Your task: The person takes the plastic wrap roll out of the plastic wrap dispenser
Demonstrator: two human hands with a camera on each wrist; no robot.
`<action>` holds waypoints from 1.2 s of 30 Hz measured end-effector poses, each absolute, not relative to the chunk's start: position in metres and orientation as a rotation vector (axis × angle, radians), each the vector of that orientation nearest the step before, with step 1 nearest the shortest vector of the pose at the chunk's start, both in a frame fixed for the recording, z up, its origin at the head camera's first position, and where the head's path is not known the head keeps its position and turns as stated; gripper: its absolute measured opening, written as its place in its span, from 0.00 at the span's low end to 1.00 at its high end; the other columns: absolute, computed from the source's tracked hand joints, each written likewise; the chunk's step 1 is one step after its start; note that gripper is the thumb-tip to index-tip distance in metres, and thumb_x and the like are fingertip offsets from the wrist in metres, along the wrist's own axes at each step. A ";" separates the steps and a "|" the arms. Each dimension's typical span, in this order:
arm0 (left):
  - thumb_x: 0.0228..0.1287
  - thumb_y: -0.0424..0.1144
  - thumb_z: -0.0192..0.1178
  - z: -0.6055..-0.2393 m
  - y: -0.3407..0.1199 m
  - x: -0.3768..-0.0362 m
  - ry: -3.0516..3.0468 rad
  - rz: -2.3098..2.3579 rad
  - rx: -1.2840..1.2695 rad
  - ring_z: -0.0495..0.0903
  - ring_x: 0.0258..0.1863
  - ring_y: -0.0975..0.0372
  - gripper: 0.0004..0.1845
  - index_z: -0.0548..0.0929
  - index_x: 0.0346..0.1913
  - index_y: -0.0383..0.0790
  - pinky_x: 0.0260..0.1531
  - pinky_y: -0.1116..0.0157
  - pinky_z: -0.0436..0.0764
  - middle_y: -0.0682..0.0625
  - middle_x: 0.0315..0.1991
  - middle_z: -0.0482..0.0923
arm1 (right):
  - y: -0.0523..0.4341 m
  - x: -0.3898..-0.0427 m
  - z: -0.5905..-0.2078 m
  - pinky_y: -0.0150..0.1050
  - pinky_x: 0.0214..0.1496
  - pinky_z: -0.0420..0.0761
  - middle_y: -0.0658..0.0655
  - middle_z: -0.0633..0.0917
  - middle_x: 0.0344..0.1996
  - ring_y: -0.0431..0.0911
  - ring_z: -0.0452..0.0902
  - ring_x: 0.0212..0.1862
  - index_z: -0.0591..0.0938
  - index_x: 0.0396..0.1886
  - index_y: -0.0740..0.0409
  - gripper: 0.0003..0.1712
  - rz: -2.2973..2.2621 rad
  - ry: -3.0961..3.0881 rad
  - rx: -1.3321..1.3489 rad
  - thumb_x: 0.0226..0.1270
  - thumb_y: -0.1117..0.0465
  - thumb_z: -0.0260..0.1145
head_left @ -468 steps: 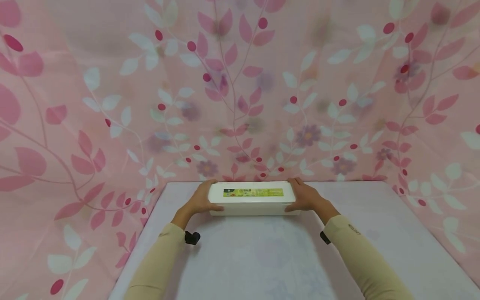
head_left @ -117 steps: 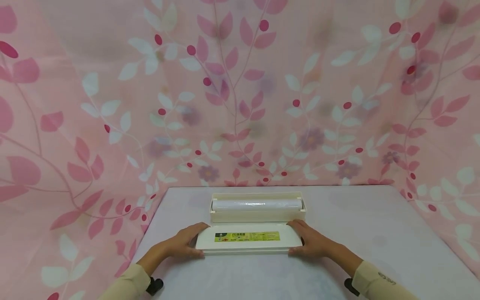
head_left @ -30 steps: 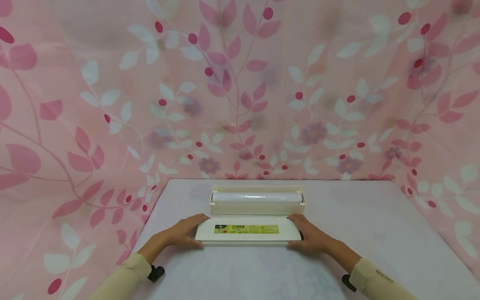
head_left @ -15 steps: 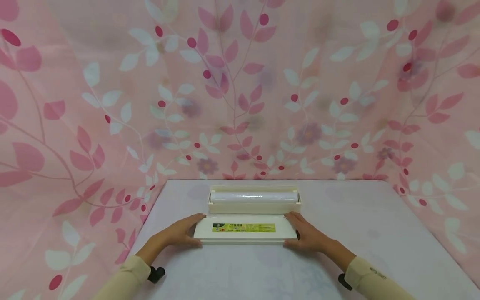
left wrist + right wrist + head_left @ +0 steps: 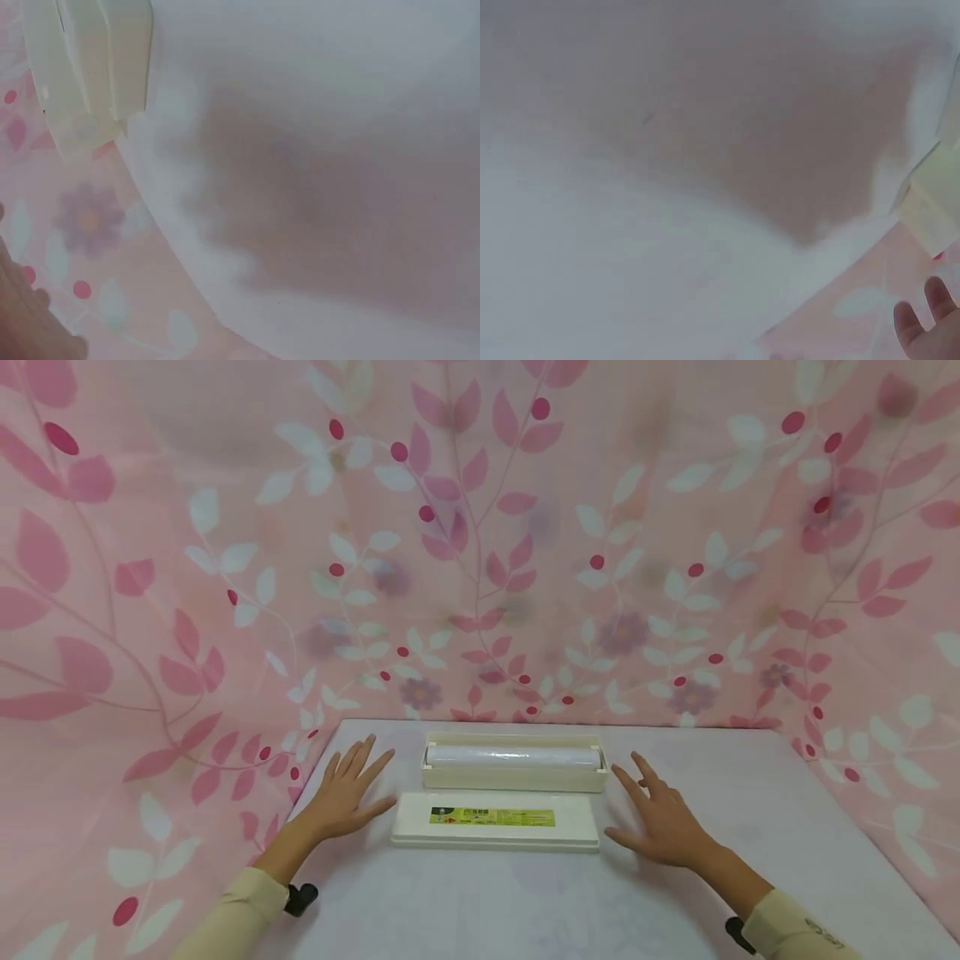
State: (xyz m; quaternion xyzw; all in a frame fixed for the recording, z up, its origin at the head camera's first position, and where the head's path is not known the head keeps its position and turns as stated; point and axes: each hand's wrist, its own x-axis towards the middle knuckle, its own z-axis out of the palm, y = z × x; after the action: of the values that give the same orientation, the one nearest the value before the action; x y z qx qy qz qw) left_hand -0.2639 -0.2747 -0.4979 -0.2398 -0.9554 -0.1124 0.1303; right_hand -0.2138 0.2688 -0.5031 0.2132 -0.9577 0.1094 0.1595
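The lid (image 5: 495, 818) lies flat on the table (image 5: 750, 827), near its back edge and about midway between its side edges, just in front of the open box (image 5: 514, 774) that holds a roll of film (image 5: 514, 757). The left hand (image 5: 347, 793) hovers just left of the lid with fingers spread and straight, holding nothing. The right hand (image 5: 660, 823) is just right of the lid, fingers likewise spread, also empty. Neither hand touches the lid.
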 end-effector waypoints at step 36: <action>0.68 0.64 0.52 -0.505 -0.246 -0.322 -2.856 -0.500 -0.656 0.50 0.76 0.40 0.42 0.53 0.79 0.55 0.68 0.31 0.47 0.42 0.80 0.42 | 0.285 -0.257 -0.494 0.70 0.60 0.62 0.69 0.56 0.73 0.64 0.72 0.60 0.63 0.73 0.56 0.48 0.428 -2.757 0.491 0.61 0.38 0.68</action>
State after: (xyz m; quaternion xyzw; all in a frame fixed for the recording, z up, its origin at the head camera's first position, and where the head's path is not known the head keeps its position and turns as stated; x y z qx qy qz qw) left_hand -0.3217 -0.2456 -0.5047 -0.2199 -0.9573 -0.1676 0.0843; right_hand -0.2566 0.2846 -0.4940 0.1711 -0.9617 0.1492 0.1538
